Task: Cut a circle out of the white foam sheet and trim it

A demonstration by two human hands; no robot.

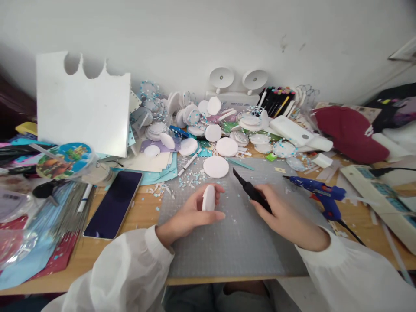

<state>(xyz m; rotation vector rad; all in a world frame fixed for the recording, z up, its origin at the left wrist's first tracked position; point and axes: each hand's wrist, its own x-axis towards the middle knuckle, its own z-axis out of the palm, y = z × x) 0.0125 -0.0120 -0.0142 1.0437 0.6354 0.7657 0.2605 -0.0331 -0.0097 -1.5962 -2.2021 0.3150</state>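
My left hand (198, 211) is closed around a small white foam disc (209, 199), held on edge above the grey cutting mat (227, 255). To its right, my right hand (276, 212) grips a black utility knife (255, 195), its dark blade pointing up and to the left. The blade is apart from the disc in my left hand. A larger white foam disc (216, 167) lies flat at the mat's back edge, with further discs (226, 147) behind it.
A phone (113, 204) and thin wires lie at the left. Behind stands a cut white foam board (82, 108). On the right are a blue glue gun (320, 190), a power strip (380, 199) and a dark red cap (347, 130). Foam scraps litter the mat's back.
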